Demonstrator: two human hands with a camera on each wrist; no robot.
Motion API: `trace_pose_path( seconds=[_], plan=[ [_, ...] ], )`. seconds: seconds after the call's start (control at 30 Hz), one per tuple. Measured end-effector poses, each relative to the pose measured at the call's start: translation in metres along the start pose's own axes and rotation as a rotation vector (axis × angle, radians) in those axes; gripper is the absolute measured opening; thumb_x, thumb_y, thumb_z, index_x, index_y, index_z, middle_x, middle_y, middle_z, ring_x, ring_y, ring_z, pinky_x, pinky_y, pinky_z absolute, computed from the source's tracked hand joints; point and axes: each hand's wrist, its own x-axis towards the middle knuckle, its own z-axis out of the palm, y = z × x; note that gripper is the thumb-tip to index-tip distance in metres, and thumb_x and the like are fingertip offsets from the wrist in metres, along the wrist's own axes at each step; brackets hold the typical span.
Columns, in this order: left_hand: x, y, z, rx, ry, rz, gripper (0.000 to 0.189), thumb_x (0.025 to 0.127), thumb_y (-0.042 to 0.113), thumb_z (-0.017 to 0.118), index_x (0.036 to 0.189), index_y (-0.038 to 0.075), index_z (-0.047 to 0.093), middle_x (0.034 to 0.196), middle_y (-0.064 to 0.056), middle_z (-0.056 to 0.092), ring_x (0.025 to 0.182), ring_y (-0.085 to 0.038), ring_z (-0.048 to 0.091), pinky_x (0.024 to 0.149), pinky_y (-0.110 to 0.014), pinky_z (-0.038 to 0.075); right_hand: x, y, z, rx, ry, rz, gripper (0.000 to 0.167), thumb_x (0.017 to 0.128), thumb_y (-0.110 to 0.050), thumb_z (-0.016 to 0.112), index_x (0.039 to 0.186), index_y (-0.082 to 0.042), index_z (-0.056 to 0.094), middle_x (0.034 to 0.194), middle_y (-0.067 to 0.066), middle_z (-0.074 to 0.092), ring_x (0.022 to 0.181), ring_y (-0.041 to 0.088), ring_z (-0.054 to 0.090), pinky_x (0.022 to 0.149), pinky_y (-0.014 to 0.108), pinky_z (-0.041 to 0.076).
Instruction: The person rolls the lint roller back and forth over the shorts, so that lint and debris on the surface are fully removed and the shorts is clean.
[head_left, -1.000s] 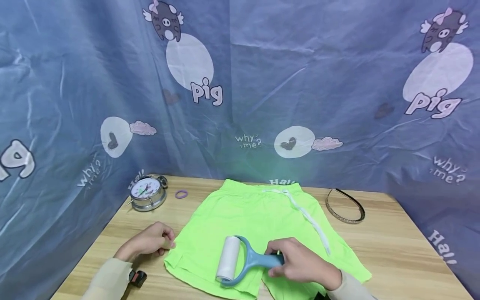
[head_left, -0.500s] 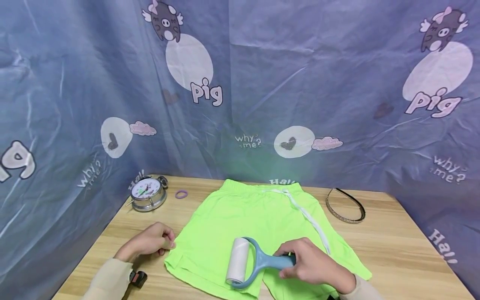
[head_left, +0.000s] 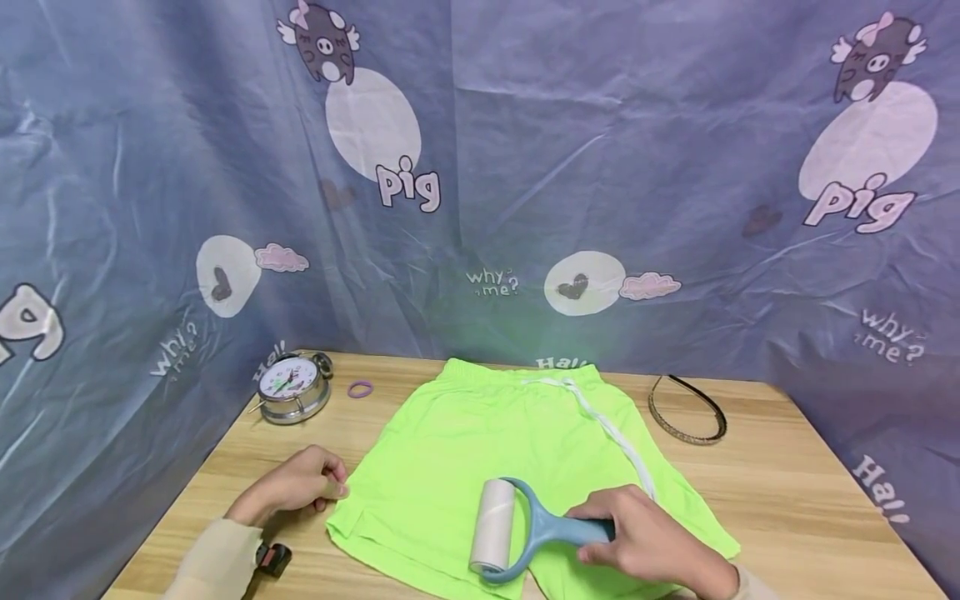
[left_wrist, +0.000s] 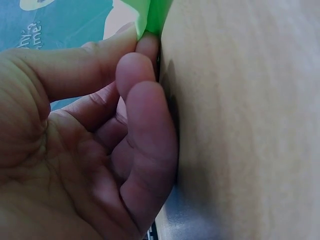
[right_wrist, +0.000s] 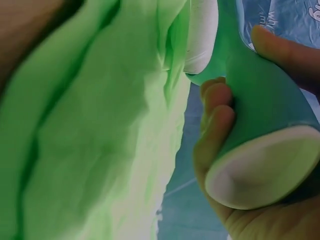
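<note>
Neon green shorts [head_left: 450, 450] lie spread on the wooden table, waistband at the back, a white drawstring [head_left: 611, 427] trailing over the right side. My left hand [head_left: 303, 479] pinches the left edge of the shorts near the leg hem; in the left wrist view the thumb and forefinger hold a bit of the green cloth [left_wrist: 142, 15]. My right hand [head_left: 637, 533] grips the blue handle of a lint roller [head_left: 553, 528]. Its white roll [head_left: 493, 525] lies over the left leg, close to the gap between the legs. In the right wrist view the fingers wrap the handle [right_wrist: 265, 100].
An alarm clock [head_left: 294, 387] lies face up at the back left, beside a purple hair tie [head_left: 360, 389]. At the back right is a headband [head_left: 686, 408]. A blue printed curtain [head_left: 510, 183] encloses the table's back and sides.
My right hand has drawn the lint roller rightward across the left leg of the shorts, toward the middle. The left hand keeps its pinch in the same place.
</note>
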Motion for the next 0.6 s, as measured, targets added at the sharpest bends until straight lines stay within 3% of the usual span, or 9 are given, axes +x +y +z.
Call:
trace_pose_path(
  seconds=[0.27, 0.6],
  plan=[
    [0.000, -0.003, 0.001, -0.013, -0.005, 0.003, 0.008, 0.087, 0.006, 0.071, 0.084, 0.000, 0.066, 0.066, -0.002, 0.057, 0.055, -0.013, 0.052, 0.049, -0.022, 0.043, -0.005, 0.013, -0.003, 0.007, 0.002, -0.036, 0.025, 0.081, -0.022, 0.085, 0.101, -0.030, 0.073, 0.084, -0.020, 0.065, 0.072, -0.008, 0.053, 0.062, 0.016, 0.046],
    [0.000, -0.001, -0.001, 0.006, 0.001, 0.008, 0.008, 0.087, 0.006, 0.071, 0.083, 0.001, 0.066, 0.066, -0.001, 0.056, 0.055, -0.013, 0.052, 0.048, -0.021, 0.043, -0.010, 0.025, -0.006, 0.095, -0.012, -0.056, 0.028, 0.077, -0.019, 0.086, 0.097, -0.031, 0.071, 0.076, -0.019, 0.062, 0.067, -0.009, 0.049, 0.058, 0.016, 0.046]
  ],
)
